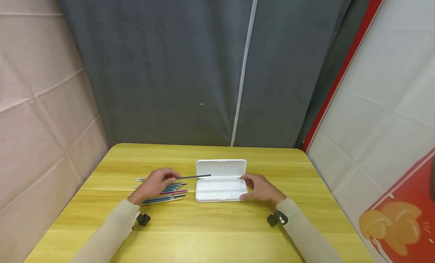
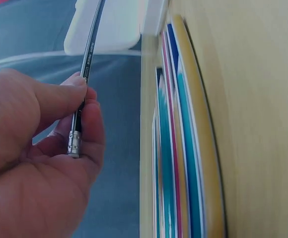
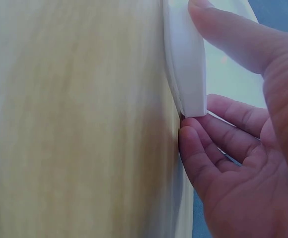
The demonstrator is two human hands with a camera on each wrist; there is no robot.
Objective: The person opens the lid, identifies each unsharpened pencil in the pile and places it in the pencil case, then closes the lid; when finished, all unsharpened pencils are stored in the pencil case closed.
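Observation:
A white pencil case (image 1: 220, 180) lies open in the middle of the yellow wooden table (image 1: 217, 225), its lid (image 1: 221, 167) tipped back. My left hand (image 1: 157, 183) pinches a dark pencil (image 1: 193, 176) between thumb and fingers, its tip over the case's left edge. In the left wrist view the dark pencil (image 2: 86, 64) ends in a metal ferrule (image 2: 74, 144) in my left hand (image 2: 44, 163). My right hand (image 1: 259, 187) grips the case's right end, thumb at the front and fingers at the back. In the right wrist view the right hand (image 3: 243, 124) clasps the case's end (image 3: 186, 69).
Several coloured pencils (image 1: 166, 193) lie in a row on the table left of the case, seen close as pencils (image 2: 183, 158) in the left wrist view. A grey curtain (image 1: 204, 66) hangs behind the table. Padded walls stand at both sides.

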